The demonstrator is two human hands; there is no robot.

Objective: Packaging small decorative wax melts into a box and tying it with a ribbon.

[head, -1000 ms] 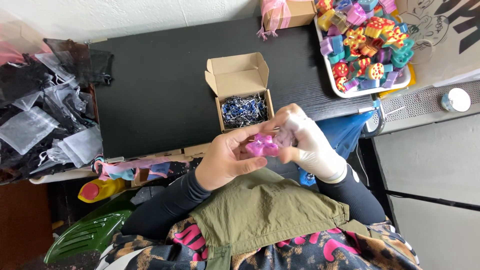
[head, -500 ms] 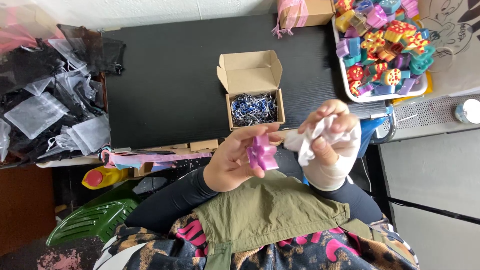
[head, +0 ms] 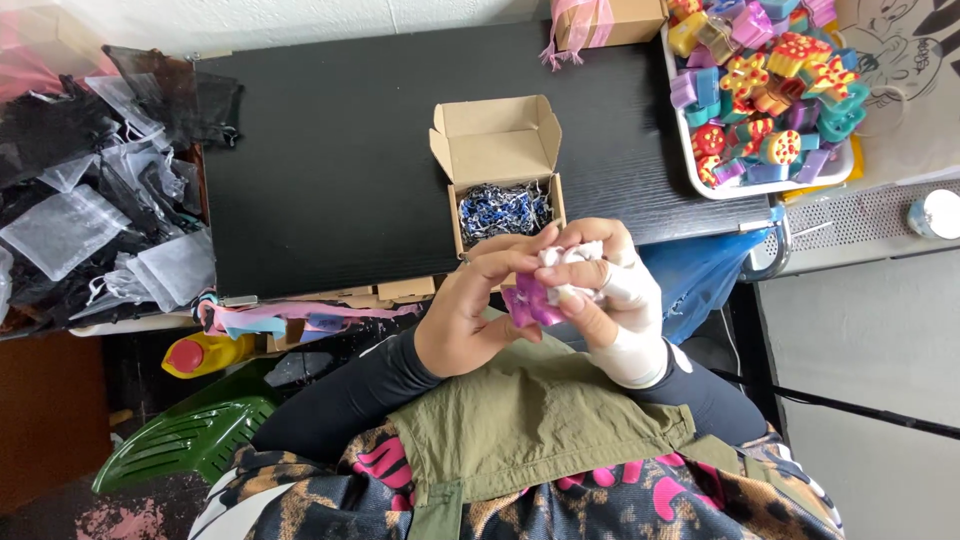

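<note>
Both hands meet just below the table edge (head: pixel 330 255), in front of the open cardboard box (head: pixel 497 160). The left hand (head: pixel 470 320) has its fingers curled, thumb and forefinger pinching a small purple shape (head: pixel 527 300). The right hand (head: pixel 600 285), bandaged at the wrist, closes its fingertips on a bit of white wrapping (head: pixel 572 258) that sits against the purple shape.

Step, as judged: wrapping the piece, partly covered so far. The box holds blue-and-white shredded filling (head: pixel 498 208) and lies just beyond the hands. A tray of coloured pieces (head: pixel 765 90) stands to the right.

Next move likely calls for keeping the pinch firm while the white wrapping is folded round.
</note>
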